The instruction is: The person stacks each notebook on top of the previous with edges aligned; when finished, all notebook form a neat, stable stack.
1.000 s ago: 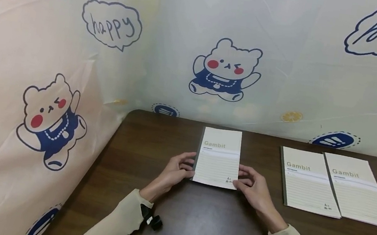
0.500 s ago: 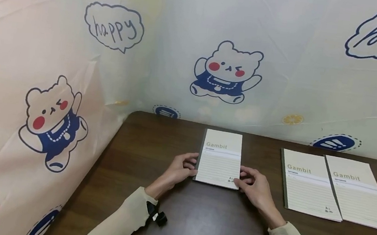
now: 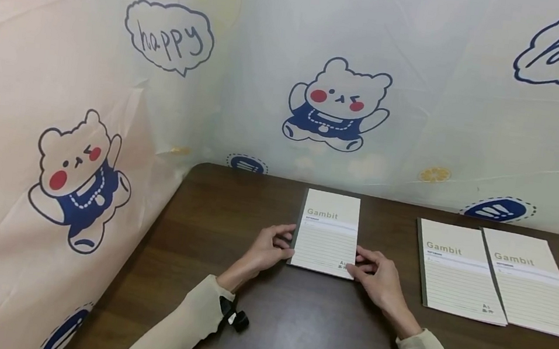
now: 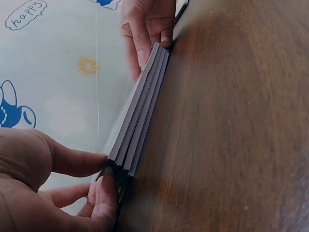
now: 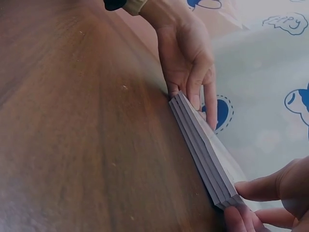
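Observation:
A stack of several Gambit notebooks [image 3: 327, 234] lies near the far edge of the table, cover up, dark spine to the left. My left hand [image 3: 270, 247] grips its near left corner, thumb on the top cover and fingers at the spine. At the near right corner my right hand [image 3: 377, 276] holds it likewise, thumb over the cover and fingers along the side. In the left wrist view the page edges of the stack [image 4: 140, 111] show as layers close together, a little uneven. The right wrist view shows the stack [image 5: 200, 150] low against the wood.
Two more Gambit notebooks lie on the right of the table, a left one [image 3: 459, 275] and a right one [image 3: 535, 285], side by side. The brown wooden table [image 3: 310, 343] backs onto a printed curtain [image 3: 247, 93] with bears, which also runs along the left.
The stack and my left hand have shifted slightly right and away from me. My right hand keeps its place at the right corner. The two notebooks at the right lie as before.

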`<move>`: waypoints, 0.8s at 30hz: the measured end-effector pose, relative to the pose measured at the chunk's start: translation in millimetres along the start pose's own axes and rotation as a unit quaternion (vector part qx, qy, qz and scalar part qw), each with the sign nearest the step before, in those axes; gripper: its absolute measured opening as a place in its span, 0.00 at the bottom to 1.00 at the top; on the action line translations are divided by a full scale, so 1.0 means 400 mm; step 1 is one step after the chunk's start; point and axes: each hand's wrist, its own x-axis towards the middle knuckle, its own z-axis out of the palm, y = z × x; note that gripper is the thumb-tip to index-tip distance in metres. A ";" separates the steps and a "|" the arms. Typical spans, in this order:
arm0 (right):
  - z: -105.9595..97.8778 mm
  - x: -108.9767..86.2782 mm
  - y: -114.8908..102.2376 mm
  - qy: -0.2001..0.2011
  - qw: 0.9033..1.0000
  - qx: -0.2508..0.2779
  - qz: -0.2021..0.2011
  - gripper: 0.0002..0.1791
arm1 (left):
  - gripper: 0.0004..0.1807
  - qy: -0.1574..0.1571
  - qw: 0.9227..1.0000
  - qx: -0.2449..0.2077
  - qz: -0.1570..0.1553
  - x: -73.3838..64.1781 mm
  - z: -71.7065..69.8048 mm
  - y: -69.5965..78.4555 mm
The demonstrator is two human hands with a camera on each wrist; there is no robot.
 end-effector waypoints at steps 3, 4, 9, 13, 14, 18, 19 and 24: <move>0.000 0.004 0.000 -0.002 1.000 0.003 -0.001 0.29 | 0.33 0.000 1.000 -0.002 0.001 0.003 0.000 -0.003; 0.000 0.006 0.000 -0.003 1.000 0.004 -0.001 0.29 | 0.33 0.000 1.000 -0.001 0.002 0.005 0.001 -0.004; 0.000 0.010 0.006 -0.008 1.000 0.006 0.001 0.30 | 0.33 0.003 1.000 0.007 -0.002 0.007 0.002 -0.005; 0.000 0.007 0.008 -0.009 1.000 0.011 0.002 0.30 | 0.33 0.003 1.000 0.010 -0.005 0.000 0.003 -0.002; 0.000 0.006 0.008 -0.008 1.000 0.010 -0.001 0.30 | 0.33 0.003 1.000 0.008 -0.004 -0.001 0.003 -0.002; 0.002 0.006 0.008 -0.005 1.000 0.001 -0.005 0.30 | 0.33 0.004 1.000 0.003 -0.003 -0.003 0.004 -0.004; 0.002 0.007 0.009 -0.004 1.000 0.000 -0.006 0.30 | 0.33 0.004 1.000 0.003 -0.001 -0.003 0.004 -0.004; 0.002 0.006 0.013 -0.004 1.000 -0.001 -0.008 0.30 | 0.33 0.005 1.000 0.011 0.003 -0.002 0.004 -0.009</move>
